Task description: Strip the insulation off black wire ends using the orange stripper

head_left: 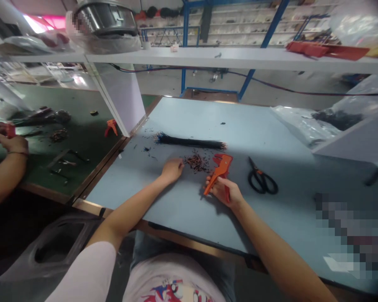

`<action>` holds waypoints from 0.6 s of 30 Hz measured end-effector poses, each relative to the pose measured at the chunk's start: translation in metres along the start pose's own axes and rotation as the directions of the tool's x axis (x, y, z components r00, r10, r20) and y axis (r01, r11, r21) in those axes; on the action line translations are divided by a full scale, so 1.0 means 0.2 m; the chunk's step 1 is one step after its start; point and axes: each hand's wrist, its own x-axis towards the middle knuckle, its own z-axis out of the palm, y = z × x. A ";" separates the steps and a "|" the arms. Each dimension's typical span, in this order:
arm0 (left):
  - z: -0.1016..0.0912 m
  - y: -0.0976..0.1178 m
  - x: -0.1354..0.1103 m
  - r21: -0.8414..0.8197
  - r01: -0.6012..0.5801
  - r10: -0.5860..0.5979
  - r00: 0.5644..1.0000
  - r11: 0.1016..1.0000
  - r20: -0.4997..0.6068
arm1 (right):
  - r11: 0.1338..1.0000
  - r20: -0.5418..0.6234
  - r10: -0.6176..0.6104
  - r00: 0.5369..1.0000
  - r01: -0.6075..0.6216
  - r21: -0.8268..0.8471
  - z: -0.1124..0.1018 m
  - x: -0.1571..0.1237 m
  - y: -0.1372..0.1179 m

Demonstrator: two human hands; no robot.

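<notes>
My right hand is wrapped round the handles of an orange and red wire stripper, its jaws pointing away from me. My left hand rests on the table with its fingers curled together; whatever they may hold is hidden. Just right of those fingers lies a pile of small copper-coloured wire scraps. Beyond the pile, a bundle of black wires with bare ends stretches sideways. Black-handled scissors lie to the right of the wire stripper.
Clear plastic bags sit at the table's right side by a white panel. A white shelf crosses above the far edge. On the green table at left, another person's hands work near another orange tool.
</notes>
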 end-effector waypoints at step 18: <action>-0.04 0.08 -0.11 0.012 -0.010 0.008 0.996 1.000 0.092 | 0.995 0.003 0.069 0.998 -0.069 0.078 -0.01 0.02 -0.01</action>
